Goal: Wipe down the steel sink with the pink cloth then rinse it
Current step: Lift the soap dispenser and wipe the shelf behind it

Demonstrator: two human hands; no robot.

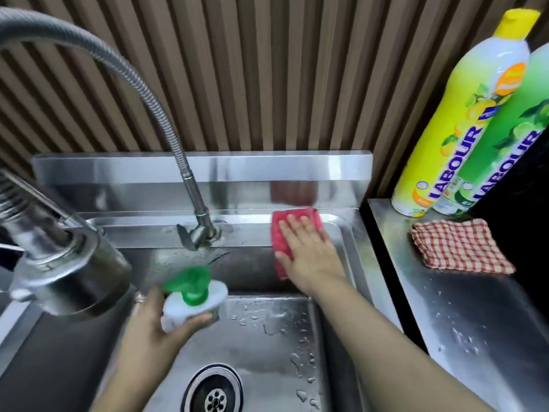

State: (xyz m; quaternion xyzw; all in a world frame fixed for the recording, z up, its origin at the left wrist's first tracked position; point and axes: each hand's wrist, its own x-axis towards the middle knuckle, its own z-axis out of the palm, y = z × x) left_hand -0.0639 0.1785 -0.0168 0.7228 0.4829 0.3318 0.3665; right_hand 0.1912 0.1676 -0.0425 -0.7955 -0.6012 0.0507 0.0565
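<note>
Right hand: the right hand (309, 248) lies flat, fingers spread, pressing the pink cloth (283, 233) against the back right rim of the steel sink (350, 263).
Left hand: the left hand (166, 325) grips a white pump dispenser with a green top (193, 295), held above the basin, left of the cloth.
Pink cloth: folded, draped over the sink's back ledge and inner wall, just right of the tap base (199, 233).
Sink: wet, droplets on the floor; round drain (215, 394) near the front.
Faucet: a flexible steel hose (142, 90) arches over the sink's left side.
Right of sink: a yellow LABOUR bottle (457, 135) and a green LABOUR bottle (505, 150) stand touching on the steel counter (463, 307); a red checked cloth (460, 248) lies in front of them.
</note>
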